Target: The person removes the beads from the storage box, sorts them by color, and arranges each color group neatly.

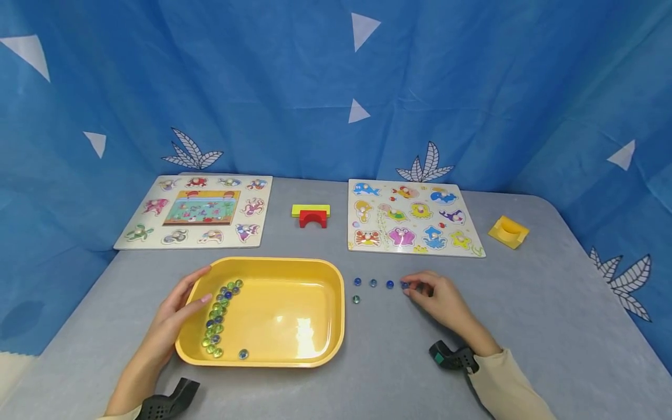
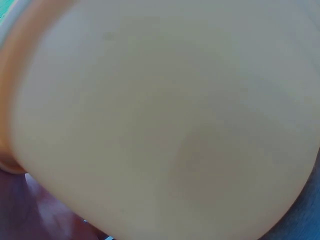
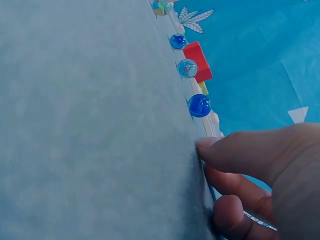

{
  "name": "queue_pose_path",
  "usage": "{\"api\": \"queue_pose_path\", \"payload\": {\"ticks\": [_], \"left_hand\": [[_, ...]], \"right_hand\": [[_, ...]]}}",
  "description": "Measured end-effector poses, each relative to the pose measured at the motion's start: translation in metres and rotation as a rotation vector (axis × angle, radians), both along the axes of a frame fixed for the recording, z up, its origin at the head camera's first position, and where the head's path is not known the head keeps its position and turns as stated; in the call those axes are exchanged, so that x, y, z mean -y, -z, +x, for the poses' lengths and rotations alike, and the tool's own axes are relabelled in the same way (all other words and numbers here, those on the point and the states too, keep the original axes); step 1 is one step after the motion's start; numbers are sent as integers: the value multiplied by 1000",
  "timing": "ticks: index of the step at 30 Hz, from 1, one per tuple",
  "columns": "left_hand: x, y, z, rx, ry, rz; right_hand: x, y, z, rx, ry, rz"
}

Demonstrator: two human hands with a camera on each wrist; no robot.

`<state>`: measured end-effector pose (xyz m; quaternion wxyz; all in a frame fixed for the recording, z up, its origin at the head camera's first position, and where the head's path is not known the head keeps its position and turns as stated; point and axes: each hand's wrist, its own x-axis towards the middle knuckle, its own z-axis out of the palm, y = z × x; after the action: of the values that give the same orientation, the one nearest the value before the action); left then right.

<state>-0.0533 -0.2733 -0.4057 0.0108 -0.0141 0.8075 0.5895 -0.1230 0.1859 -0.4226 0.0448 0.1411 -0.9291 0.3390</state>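
In the head view a yellow tray lies at the centre-left, with several green and blue marbles lined up along its left side and a lone marble near its front edge. My left hand grips the tray's left rim, thumb over the inside. The tray's blurred wall fills the left wrist view. On the table my right hand pinches a dark blue marble at the right end of a row; beside it sits another blue marble. A green marble lies below the row's left end.
Two sea-animal puzzle boards, one on the left and one on the right, lie at the back. Between them are a red arch block and a yellow-green block. A yellow block sits farther right, before the blue curtain.
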Motion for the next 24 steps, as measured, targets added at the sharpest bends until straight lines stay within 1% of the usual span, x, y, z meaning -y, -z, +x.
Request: {"api": "queue_pose_path", "payload": {"ticks": [6,10,14,17,19,22,24], "left_hand": [[-1,0,-1,8,0,7],[-1,0,0,12,-9,4],[-1,0,0,26,-13,9],[-2,1,1,31,-9,10],[-2,1,1,26,-8,16],[-2,1,2,10,-2,28],[-1,0,2,4,0,30]], "right_hand": [[-3,-7,1,46,1,-9],[-2,-18,2,71,10,-13],[1,-31,6,93,-10,-48],[5,-40,10,120,-51,-117],[9,-46,12,143,-97,-173],[21,-57,13,188,-158,-233],[31,-65,13,200,-202,-254]]}}
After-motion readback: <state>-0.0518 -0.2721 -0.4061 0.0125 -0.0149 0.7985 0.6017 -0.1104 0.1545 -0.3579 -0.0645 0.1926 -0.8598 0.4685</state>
